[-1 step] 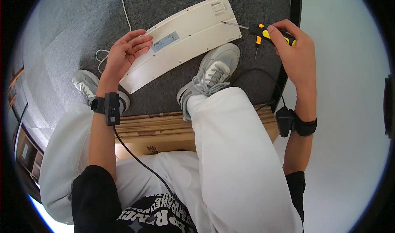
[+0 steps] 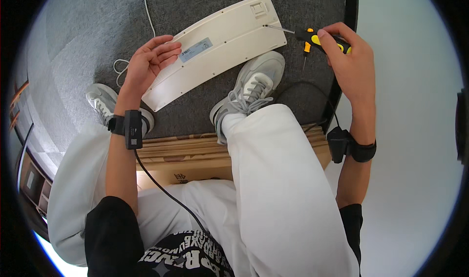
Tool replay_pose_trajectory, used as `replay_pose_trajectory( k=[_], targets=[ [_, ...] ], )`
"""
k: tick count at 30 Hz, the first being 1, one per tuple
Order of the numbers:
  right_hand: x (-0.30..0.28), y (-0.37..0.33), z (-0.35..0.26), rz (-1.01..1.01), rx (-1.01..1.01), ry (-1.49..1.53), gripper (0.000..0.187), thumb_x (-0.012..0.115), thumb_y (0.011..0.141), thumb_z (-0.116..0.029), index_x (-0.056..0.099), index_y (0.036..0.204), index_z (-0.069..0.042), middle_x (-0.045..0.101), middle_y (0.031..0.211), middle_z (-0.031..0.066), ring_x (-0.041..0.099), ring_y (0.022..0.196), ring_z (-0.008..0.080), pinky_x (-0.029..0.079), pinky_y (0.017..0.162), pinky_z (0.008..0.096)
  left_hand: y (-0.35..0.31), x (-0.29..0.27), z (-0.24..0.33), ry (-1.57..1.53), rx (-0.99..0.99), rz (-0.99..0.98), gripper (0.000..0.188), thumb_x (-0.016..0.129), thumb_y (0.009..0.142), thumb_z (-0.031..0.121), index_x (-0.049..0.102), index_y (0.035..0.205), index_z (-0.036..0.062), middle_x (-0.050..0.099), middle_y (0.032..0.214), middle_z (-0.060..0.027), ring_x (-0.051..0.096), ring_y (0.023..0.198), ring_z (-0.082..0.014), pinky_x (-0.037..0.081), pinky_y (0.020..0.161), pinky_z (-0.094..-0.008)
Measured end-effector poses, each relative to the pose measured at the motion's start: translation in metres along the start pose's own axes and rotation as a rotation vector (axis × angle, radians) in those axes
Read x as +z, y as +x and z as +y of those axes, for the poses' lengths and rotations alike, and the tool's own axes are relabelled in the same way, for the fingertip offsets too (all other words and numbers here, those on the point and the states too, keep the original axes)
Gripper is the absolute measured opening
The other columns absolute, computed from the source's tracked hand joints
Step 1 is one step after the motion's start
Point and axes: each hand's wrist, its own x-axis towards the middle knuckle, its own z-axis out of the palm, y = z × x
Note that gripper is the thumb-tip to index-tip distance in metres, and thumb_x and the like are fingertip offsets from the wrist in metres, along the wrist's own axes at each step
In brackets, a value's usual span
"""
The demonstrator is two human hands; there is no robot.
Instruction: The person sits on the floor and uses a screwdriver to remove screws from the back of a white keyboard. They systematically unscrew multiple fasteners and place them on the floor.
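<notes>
A cream-white, gently curved keyboard point(image 2: 229, 37) lies underside up on the grey fabric surface, with small screw holes and a pale label point(image 2: 196, 49). My right hand point(image 2: 348, 52) is closed around the black-and-yellow handle of a screwdriver point(image 2: 304, 34). The screwdriver's metal shaft points left, and its tip meets a screw hole near the keyboard's right end. At the keyboard's left part, my left hand point(image 2: 152, 59) has its fingers stretched out and slightly curled, holding nothing. Whether it touches the keyboard I cannot tell.
A small orange-and-black screwdriver point(image 2: 307, 48) lies just beyond the right hand's tool, partly covered by it. My grey-white shoe point(image 2: 261, 76) borders the keyboard's near edge. A white cable point(image 2: 149, 13) runs at the upper left. Folded cardboard point(image 2: 190, 150) lies nearer; a pale wall point(image 2: 410, 106) rises right.
</notes>
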Motion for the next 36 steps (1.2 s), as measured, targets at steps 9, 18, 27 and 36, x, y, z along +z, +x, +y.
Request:
replay_pose_trajectory(
  k=[9, 18, 27, 36],
  targets=[
    [0.006, 0.000, 0.005, 0.012, -0.026, -0.040, 0.030, 0.066, 0.091, -0.031, 0.070, 0.091, -0.002, 0.065, 0.070, 0.0096, 0.058, 0.058, 0.0175, 0.044, 0.056, 0.0315, 0.001, 0.001, -0.001, 0.019, -0.003, 0.010, 0.051, 0.029, 0.089, -0.014, 0.046, 0.136, -0.0086, 0.063, 0.126, -0.0246, 0.066, 0.113, -0.0284, 0.057, 0.099, -0.0345],
    [0.005, 0.008, -0.006, -0.040, -0.125, -0.177, 0.038, 0.063, 0.091, -0.039, 0.072, 0.093, -0.002, 0.069, 0.069, 0.0124, 0.068, 0.062, 0.0265, 0.052, 0.061, 0.0340, -0.001, 0.006, -0.005, 0.029, 0.020, 0.035, 0.055, 0.030, 0.085, -0.016, 0.046, 0.137, -0.0076, 0.062, 0.126, -0.0237, 0.067, 0.111, -0.0272, 0.059, 0.097, -0.0329],
    [0.014, 0.035, -0.028, -0.058, -0.132, -0.510, 0.053, 0.061, 0.091, -0.049, 0.073, 0.102, 0.002, 0.068, 0.074, 0.0168, 0.067, 0.067, 0.0292, 0.051, 0.065, 0.0383, 0.000, 0.005, -0.009, -0.003, 0.041, 0.013, 0.053, 0.029, 0.086, -0.015, 0.045, 0.136, -0.0099, 0.063, 0.123, -0.0257, 0.068, 0.110, -0.0295, 0.059, 0.097, -0.0339],
    [-0.005, 0.052, -0.029, -0.317, -0.112, -0.445, 0.053, 0.062, 0.091, -0.048, 0.073, 0.099, 0.004, 0.070, 0.078, 0.0206, 0.071, 0.075, 0.0326, 0.055, 0.071, 0.0387, 0.000, 0.002, -0.011, -0.032, 0.047, -0.010, 0.054, 0.031, 0.086, -0.015, 0.045, 0.137, -0.0074, 0.061, 0.128, -0.0247, 0.067, 0.113, -0.0277, 0.058, 0.099, -0.0340]
  ],
)
